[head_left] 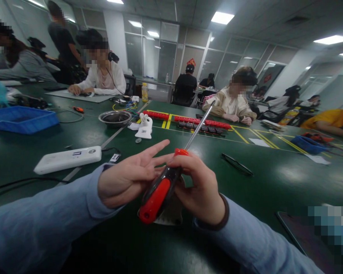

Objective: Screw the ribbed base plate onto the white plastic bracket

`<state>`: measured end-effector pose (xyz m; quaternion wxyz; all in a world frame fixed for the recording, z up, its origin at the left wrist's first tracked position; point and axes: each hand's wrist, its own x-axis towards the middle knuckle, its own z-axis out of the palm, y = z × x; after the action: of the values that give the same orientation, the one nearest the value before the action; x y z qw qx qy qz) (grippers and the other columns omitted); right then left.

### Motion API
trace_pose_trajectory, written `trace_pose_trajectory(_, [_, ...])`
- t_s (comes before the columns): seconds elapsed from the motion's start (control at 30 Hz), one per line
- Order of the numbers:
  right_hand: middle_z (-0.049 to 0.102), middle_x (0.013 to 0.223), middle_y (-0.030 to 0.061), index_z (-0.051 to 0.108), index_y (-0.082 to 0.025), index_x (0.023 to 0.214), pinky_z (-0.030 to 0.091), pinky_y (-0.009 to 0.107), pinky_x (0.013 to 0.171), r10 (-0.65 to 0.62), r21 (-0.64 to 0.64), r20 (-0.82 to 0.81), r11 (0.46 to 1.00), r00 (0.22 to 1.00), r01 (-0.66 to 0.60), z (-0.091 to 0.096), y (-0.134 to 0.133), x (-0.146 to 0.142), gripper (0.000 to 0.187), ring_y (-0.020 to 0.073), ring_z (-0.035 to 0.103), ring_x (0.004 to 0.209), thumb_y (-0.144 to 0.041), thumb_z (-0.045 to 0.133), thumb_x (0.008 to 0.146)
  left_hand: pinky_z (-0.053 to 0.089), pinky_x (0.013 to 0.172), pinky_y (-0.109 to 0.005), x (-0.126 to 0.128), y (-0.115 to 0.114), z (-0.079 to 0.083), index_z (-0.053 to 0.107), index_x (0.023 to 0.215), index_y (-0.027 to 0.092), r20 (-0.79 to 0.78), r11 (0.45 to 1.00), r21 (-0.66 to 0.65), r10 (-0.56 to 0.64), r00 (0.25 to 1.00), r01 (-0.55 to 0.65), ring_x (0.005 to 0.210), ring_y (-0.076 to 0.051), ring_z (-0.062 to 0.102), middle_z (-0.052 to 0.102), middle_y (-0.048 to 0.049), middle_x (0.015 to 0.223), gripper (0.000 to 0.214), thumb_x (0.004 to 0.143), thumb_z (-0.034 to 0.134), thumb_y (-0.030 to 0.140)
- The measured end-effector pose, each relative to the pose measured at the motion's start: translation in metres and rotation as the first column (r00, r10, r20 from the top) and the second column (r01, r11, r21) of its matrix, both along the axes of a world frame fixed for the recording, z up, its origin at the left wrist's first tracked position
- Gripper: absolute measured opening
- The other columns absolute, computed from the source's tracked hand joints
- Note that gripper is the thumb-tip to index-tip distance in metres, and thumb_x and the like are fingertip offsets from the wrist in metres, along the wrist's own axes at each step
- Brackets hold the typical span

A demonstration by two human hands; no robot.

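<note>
A screwdriver (158,194) with a red and black handle and a long metal shank is in my right hand (201,184), thumb and fingers closed around the front of the handle. Its shank points up and away, toward the far side of the table. My left hand (131,173) is palm up beside the handle with its fingers stretched out; some fingertips are hidden behind the screwdriver. Below the handle a pale flat part (170,213) shows, mostly covered, and I cannot tell whether a hand touches it. A white bracket-like part (144,127) stands on the table beyond my hands.
The green table (260,182) carries a white power-bank-like device (70,160), a metal bowl (114,118), a blue tray (23,118), red strips (188,121), black tweezers-like tool (237,164) and a dark tablet-like slab (300,236). Several people sit around it.
</note>
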<state>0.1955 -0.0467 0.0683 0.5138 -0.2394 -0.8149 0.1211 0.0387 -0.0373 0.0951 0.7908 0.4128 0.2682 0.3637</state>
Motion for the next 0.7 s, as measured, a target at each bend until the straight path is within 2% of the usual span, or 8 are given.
trace_pose_trajectory(0.1, [0.054, 0.093, 0.0011, 0.046, -0.028, 0.104, 0.051, 0.031, 0.068, -0.030, 0.008, -0.085, 0.999, 0.996, 0.031, 0.002, 0.001, 0.003, 0.047, 0.0165, 0.053, 0.080, 0.001, 0.049, 0.068, 0.045, 0.083, -0.029, 0.001, 0.000, 0.001, 0.023, 0.131, 0.025, -0.042, 0.995, 0.026, 0.094, 0.995, -0.093, 0.101, -0.019, 0.054, 0.046, -0.0070, 0.125, 0.073, 0.068, 0.052, 0.008])
trace_pose_trajectory(0.17, [0.053, 0.095, 0.0011, 0.047, -0.028, 0.103, 0.051, 0.030, 0.069, -0.052, -0.020, -0.147, 0.999, 0.988, 0.050, 0.006, 0.002, 0.006, 0.044, 0.0165, 0.053, 0.082, -0.001, 0.052, 0.069, 0.048, 0.074, -0.027, 0.001, 0.000, 0.001, 0.036, 0.124, 0.024, -0.169, 0.985, 0.107, 0.155, 0.973, -0.138, 0.093, -0.017, 0.057, 0.052, -0.0065, 0.117, 0.052, 0.074, 0.051, 0.016])
trace_pose_trajectory(0.23, [0.052, 0.096, 0.0009, 0.047, -0.028, 0.103, 0.051, 0.030, 0.070, -0.056, -0.062, -0.165, 0.997, 0.985, 0.046, 0.010, 0.001, 0.008, 0.044, 0.0161, 0.054, 0.082, -0.001, 0.054, 0.069, 0.047, 0.061, -0.025, -0.001, 0.001, 0.001, 0.052, 0.103, 0.017, -0.345, 0.965, 0.253, 0.151, 0.927, -0.063, 0.073, -0.014, 0.058, 0.060, -0.0052, 0.092, 0.026, 0.080, 0.046, 0.028])
trace_pose_trajectory(0.33, [0.053, 0.095, 0.0003, 0.047, -0.028, 0.104, 0.050, 0.030, 0.072, -0.052, -0.048, -0.112, 0.998, 0.992, 0.047, 0.011, -0.001, 0.009, 0.045, 0.0155, 0.054, 0.081, -0.001, 0.054, 0.069, 0.042, 0.052, -0.024, -0.003, 0.001, 0.000, 0.053, 0.070, 0.012, -0.527, 0.911, 0.382, 0.075, 0.847, 0.157, 0.056, -0.011, 0.050, 0.053, -0.0004, 0.062, 0.030, 0.080, 0.043, 0.039])
trace_pose_trajectory(0.43, [0.054, 0.095, 0.0007, 0.047, -0.028, 0.104, 0.050, 0.031, 0.072, -0.062, -0.012, -0.056, 0.998, 0.996, 0.062, 0.006, -0.002, 0.005, 0.046, 0.0163, 0.053, 0.083, 0.001, 0.052, 0.068, 0.041, 0.053, -0.024, -0.004, 0.000, -0.001, 0.049, 0.067, 0.012, -0.561, 0.892, 0.388, 0.029, 0.827, 0.232, 0.057, -0.012, 0.049, 0.050, 0.0006, 0.061, 0.030, 0.079, 0.044, 0.039])
trace_pose_trajectory(0.5, [0.054, 0.094, 0.0011, 0.048, -0.027, 0.103, 0.050, 0.032, 0.072, -0.063, -0.053, -0.091, 0.997, 0.994, 0.058, 0.003, -0.002, 0.003, 0.044, 0.0168, 0.055, 0.082, 0.000, 0.052, 0.069, 0.042, 0.054, -0.025, -0.003, 0.000, -0.001, 0.049, 0.070, 0.012, -0.549, 0.874, 0.424, 0.039, 0.835, 0.238, 0.059, -0.012, 0.050, 0.050, 0.0007, 0.063, 0.028, 0.079, 0.043, 0.037])
trace_pose_trajectory(0.6, [0.054, 0.090, 0.0002, 0.047, -0.027, 0.096, 0.052, 0.032, 0.066, -0.066, -0.161, -0.305, 0.987, 0.950, 0.017, 0.009, 0.001, 0.007, 0.038, 0.0169, 0.059, 0.076, -0.004, 0.058, 0.068, 0.040, 0.051, -0.022, -0.004, 0.003, -0.002, 0.049, 0.070, 0.013, -0.580, 0.806, 0.530, 0.115, 0.807, 0.266, 0.056, -0.010, 0.047, 0.047, 0.0015, 0.062, 0.027, 0.081, 0.040, 0.036])
trace_pose_trajectory(0.7, [0.057, 0.071, -0.0030, 0.045, -0.025, 0.091, 0.045, 0.022, 0.039, -0.069, -0.217, -0.531, 0.974, 0.845, -0.057, 0.025, 0.008, 0.021, 0.024, 0.0121, 0.056, 0.049, -0.018, 0.060, 0.073, 0.036, 0.046, -0.018, -0.007, 0.006, -0.003, 0.048, 0.070, 0.014, -0.598, 0.679, 0.673, 0.266, 0.757, 0.293, 0.050, -0.007, 0.042, 0.044, 0.0032, 0.059, 0.027, 0.084, 0.035, 0.033])
